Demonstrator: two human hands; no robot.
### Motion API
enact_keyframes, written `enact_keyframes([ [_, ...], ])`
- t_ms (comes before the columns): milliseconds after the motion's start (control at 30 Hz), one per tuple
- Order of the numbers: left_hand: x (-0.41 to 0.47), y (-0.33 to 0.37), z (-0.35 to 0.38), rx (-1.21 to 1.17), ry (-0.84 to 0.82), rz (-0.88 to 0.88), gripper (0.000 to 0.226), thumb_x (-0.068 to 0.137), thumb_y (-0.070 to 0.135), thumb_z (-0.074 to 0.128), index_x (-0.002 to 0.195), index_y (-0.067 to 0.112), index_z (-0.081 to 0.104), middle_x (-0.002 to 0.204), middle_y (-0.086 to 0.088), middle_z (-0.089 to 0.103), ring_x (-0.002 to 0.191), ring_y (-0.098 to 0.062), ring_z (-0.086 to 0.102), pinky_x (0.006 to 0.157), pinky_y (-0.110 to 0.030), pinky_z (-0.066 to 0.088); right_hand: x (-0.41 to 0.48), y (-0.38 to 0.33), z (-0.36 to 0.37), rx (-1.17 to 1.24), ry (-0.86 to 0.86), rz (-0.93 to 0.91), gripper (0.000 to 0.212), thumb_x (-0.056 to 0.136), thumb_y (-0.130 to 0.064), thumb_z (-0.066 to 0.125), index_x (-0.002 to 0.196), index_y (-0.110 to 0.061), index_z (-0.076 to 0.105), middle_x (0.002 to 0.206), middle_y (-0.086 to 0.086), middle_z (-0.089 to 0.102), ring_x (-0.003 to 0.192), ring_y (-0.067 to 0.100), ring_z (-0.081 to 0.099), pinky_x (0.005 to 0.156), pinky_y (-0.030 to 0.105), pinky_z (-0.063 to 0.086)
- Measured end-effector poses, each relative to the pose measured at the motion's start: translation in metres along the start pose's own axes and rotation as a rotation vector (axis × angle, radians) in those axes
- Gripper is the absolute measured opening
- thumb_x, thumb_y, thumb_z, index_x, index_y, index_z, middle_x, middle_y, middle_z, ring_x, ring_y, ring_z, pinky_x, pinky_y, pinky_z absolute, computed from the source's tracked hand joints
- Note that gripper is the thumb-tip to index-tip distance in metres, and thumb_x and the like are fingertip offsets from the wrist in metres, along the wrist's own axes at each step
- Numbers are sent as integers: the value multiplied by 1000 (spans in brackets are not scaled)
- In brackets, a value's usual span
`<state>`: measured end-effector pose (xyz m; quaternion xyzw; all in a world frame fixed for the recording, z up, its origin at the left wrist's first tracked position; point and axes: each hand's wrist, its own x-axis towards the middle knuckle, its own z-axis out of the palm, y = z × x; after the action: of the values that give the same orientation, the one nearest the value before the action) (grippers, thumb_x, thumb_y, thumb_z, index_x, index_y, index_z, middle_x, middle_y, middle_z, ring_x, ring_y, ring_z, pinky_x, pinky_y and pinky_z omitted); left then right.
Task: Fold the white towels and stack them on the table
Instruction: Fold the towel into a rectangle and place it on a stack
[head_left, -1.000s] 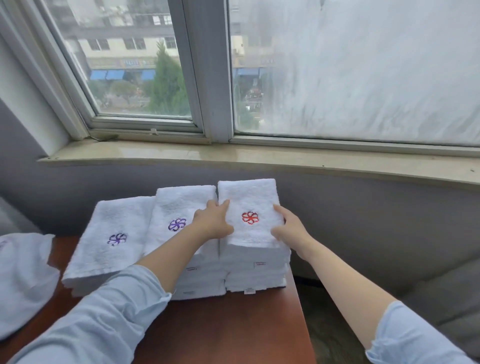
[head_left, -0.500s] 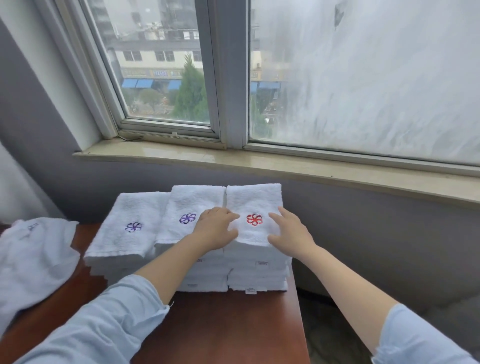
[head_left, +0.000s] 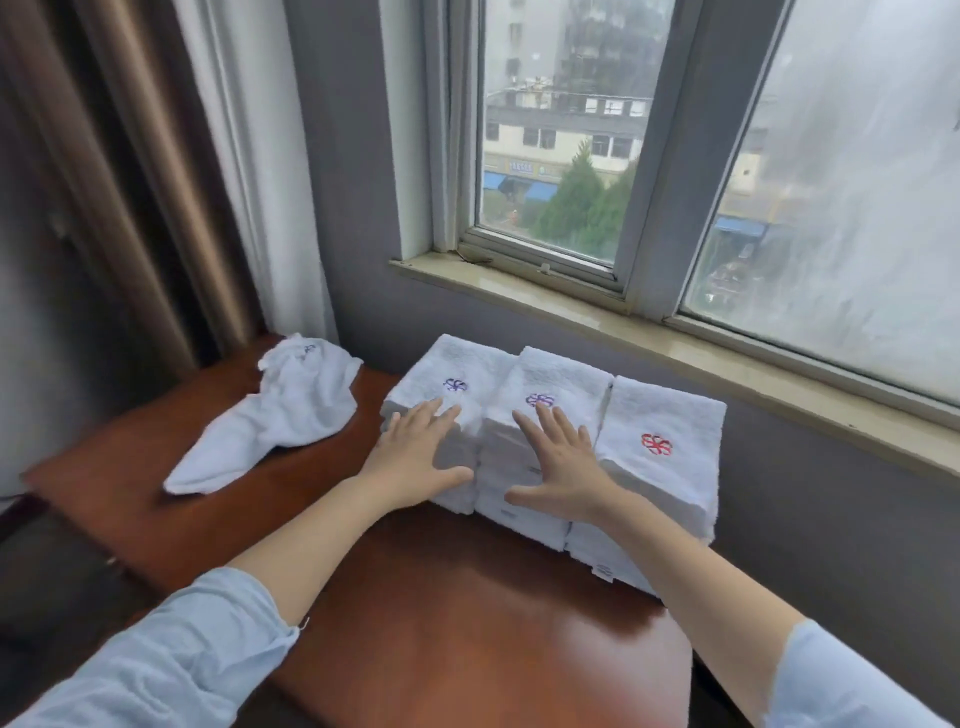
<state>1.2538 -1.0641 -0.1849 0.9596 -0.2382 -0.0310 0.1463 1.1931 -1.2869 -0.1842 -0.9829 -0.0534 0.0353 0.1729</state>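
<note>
While one crumpled towel (head_left: 283, 410) lies unfolded at middle left on the table (head_left: 467, 623), the left hand (head_left: 415, 457) and right hand (head_left: 563, 467) lie flat, fingers spread, on the left stack (head_left: 457, 364) and middle stack (head_left: 566, 374) at centre, probably squaring them.

Fluffy terry-cloth towels (head_left: 660, 415) on glossy wooden table (head_left: 467, 623)

folded white towels in three touching stacks on the counter (head_left: 467, 623): left stack (head_left: 441, 361) and middle stack (head_left: 563, 371) purple-embroidered, right stack (head_left: 670, 410) red. unfolded towel (head_left: 291, 410) lies crumpled, apart, at left.
</note>
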Motion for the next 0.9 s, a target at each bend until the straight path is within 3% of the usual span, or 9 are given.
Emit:
enact_keyframes([
  [233,-83,-80,-27,3,30,-194,92,86,63,57,157,33,6,165,6,-3,152,-14,-4,122,-42,2,34,-108,33,-16,-94,-263,99,83,-50,62,157,-35,-1,165,-1,-12,150,19,-21,120,51,-12],
  [400,-116,-147,-41,-13,23,-319,93,86,64,57,157,30,8,166,4,-4,152,-15,-6,123,-45,0,61,-167,57,-15,-125,-322,101,79,-47,64,157,-37,0,165,-1,-10,150,19,-20,120,49,-13],
  [900,-82,-339,-82,5,-137,-193,89,88,60,58,157,31,10,165,4,0,151,-12,-7,123,-46,-3,180,-274,144,72,-115,-74,100,80,-45,65,156,-37,0,166,-2,-6,151,20,-15,120,48,-7],
])
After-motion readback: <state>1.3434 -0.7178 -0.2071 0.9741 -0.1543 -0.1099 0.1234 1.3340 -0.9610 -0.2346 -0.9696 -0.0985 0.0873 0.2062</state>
